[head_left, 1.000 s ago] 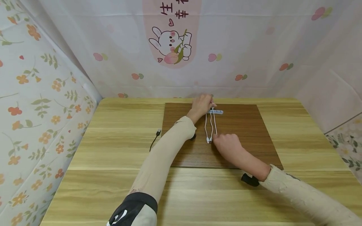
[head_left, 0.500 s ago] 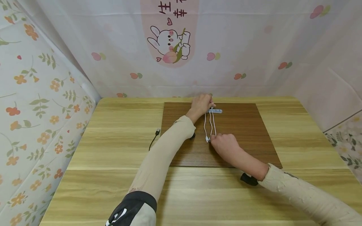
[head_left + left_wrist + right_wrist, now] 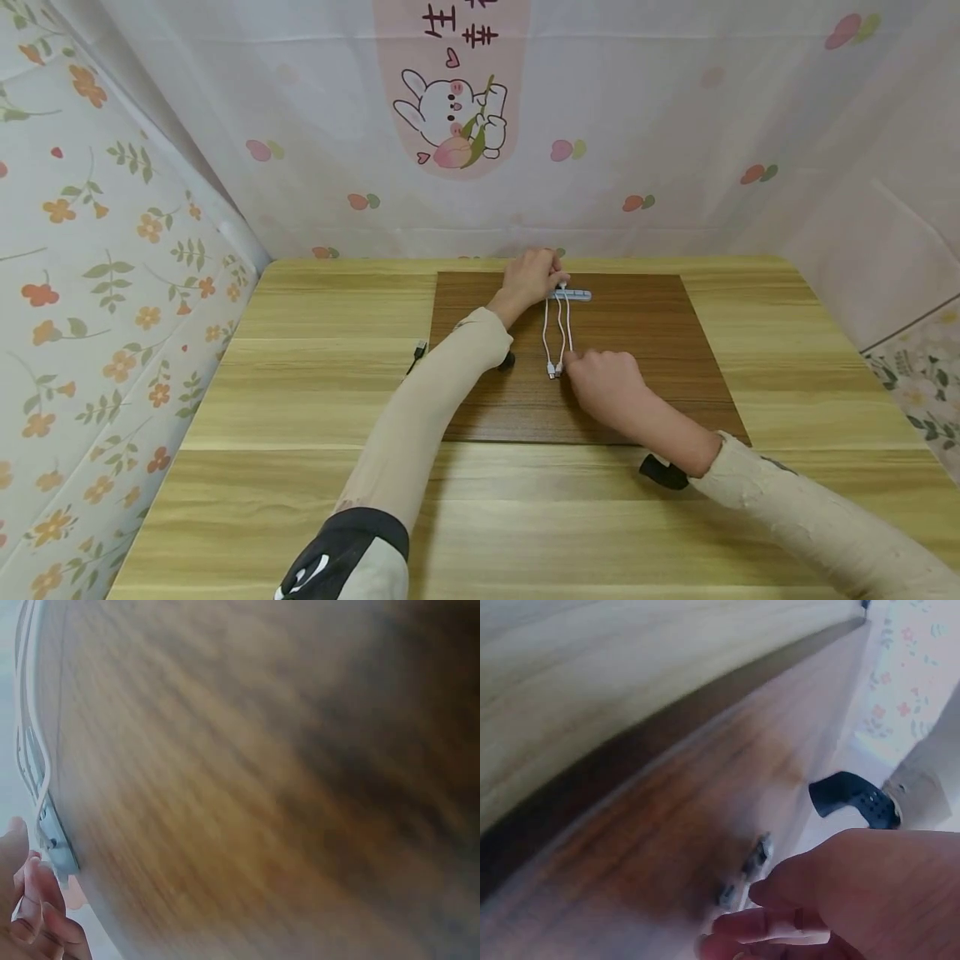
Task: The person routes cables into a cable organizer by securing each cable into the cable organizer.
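On a brown board (image 3: 660, 358), a person's curled right hand (image 3: 606, 385) pinches the rightmost white cable (image 3: 569, 325) of three at a blue holder (image 3: 579, 295), bent left hand (image 3: 527, 277) there, grip unclear; seemingly straightening, which next calls for gentle tension.

A surface (image 3: 247, 492) of yellowish wood grain reaches back to a white cloth (image 3: 675, 100), printed with small fruits and a rabbit (image 3: 442, 108) on a pink patch. At the left hangs a cloth with orange flowers (image 3: 120, 367); more floral print (image 3: 918, 392) shows far right. The light is soft.
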The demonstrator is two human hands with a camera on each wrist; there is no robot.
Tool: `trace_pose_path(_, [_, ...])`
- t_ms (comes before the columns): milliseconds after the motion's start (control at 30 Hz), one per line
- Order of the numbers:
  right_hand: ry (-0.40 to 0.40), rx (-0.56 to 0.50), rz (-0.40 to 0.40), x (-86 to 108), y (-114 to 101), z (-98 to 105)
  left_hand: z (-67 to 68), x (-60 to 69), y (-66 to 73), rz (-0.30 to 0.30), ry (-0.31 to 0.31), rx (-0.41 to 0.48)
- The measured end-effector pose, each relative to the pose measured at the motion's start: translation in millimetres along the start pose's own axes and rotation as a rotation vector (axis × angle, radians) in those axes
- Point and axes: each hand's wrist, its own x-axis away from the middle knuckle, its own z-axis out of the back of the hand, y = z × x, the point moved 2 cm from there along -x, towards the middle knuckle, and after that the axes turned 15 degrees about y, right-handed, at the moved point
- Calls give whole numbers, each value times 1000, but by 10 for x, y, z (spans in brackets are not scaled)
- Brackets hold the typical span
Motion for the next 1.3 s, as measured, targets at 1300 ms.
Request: trace_pose_path(1300, [117,-270,-3,-232,72,27,898,680,-467,-167,-66,68])
